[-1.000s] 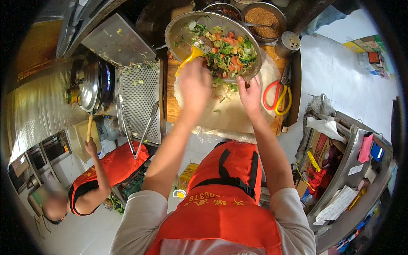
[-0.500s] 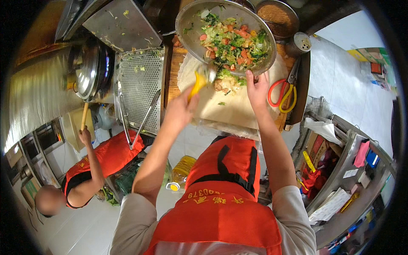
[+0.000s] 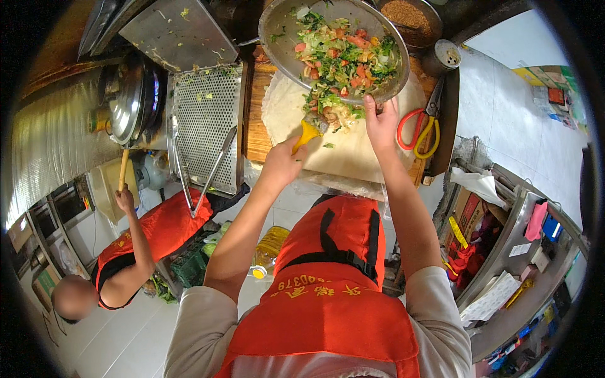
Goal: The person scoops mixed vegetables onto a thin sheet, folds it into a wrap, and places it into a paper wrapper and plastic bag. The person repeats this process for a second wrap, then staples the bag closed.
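A metal bowl [image 3: 272,47] of chopped vegetables and pinkish pieces [image 3: 353,60] is tilted toward me. My right hand [image 3: 382,129] grips its near rim, thumb over the edge. My left hand [image 3: 283,164] is closed on a yellow-handled scraper [image 3: 307,135]; its metal end touches the food just below the bowl. Some of that filling [image 3: 337,118] lies on pale dough sheets [image 3: 340,160], which look stacked on a wooden board [image 3: 256,129]. Right of the dough rest scissors [image 3: 419,135] with one red and one yellow handle loop.
Behind the board are a bowl of brown crumbs [image 3: 409,22] and an open can [image 3: 447,58]. A perforated metal tray [image 3: 205,120] with tongs [image 3: 217,167] adjoins on the left. Farther left, a co-worker in a red apron [image 3: 161,233] holds a wok [image 3: 129,113] by its handle. Shelving [image 3: 504,252] stands right.
The scraper in my left hand has moved a little right and down, into the filling. More filling shows below the bowl's rim. The bowl has barely shifted.
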`<state>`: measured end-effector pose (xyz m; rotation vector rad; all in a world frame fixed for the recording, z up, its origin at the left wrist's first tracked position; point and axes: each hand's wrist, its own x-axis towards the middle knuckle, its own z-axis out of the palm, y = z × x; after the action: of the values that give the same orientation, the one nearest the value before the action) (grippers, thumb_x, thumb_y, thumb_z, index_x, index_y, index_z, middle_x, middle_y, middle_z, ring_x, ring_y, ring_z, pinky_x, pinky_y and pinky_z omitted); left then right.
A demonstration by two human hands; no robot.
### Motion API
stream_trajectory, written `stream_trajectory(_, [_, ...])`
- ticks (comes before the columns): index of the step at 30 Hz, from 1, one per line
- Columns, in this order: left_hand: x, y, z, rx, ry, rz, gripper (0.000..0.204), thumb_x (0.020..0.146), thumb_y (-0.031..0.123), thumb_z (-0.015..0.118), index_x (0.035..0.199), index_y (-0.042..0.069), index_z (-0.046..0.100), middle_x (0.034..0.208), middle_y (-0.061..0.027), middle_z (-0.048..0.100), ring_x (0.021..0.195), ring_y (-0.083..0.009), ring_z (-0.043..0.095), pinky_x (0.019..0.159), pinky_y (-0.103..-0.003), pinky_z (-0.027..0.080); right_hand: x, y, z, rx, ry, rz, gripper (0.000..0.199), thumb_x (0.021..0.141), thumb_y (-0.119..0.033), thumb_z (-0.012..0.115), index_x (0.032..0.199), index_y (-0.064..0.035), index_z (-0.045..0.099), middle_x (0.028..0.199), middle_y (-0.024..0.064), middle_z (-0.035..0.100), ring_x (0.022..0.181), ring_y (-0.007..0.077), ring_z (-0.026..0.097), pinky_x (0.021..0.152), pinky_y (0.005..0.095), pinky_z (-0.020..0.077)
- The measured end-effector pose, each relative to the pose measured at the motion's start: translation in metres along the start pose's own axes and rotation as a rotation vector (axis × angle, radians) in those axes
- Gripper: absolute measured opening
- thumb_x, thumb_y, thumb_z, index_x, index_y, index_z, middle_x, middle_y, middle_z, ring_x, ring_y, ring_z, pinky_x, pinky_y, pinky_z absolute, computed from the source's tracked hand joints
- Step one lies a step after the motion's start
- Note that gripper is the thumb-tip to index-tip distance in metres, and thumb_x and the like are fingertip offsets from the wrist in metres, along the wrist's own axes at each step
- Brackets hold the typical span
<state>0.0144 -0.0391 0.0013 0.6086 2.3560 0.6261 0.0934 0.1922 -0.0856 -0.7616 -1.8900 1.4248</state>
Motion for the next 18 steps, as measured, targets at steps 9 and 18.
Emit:
stream_trajectory(9, [0.004, 0.046, -0.025, -0.641, -0.102, -0.250, 0.030, 0.098, 0.025, 0.058, 0.117, 0.003, 0.064, 0.068, 0.0065, 0.048, 0.061, -0.0035, 0.040, 0.054, -0.021, 0.033, 0.000, 0.004, 0.001, 0.011, 0.011, -0.022, 0.030, 0.095, -0.026, 0.065, 0.110, -0.0003, 0.062, 0.106, 0.0134, 0.059, 0.082, 0.0214, 0.058, 0.068, 0.0324, 0.0488])
stream_trajectory(18, [0.008, 0.037, -0.009, -0.423, -0.005, -0.070, 0.030, 0.097, 0.021, 0.056, 0.118, 0.001, 0.063, 0.079, -0.0042, 0.065, 0.068, -0.0154, 0.059, 0.062, -0.030, 0.046, 0.000, -0.001, -0.001, -0.022, 0.016, -0.003, 0.029, 0.095, -0.025, 0.066, 0.109, -0.0008, 0.062, 0.103, 0.0131, 0.059, 0.077, 0.0222, 0.057, 0.066, 0.0326, 0.0471])
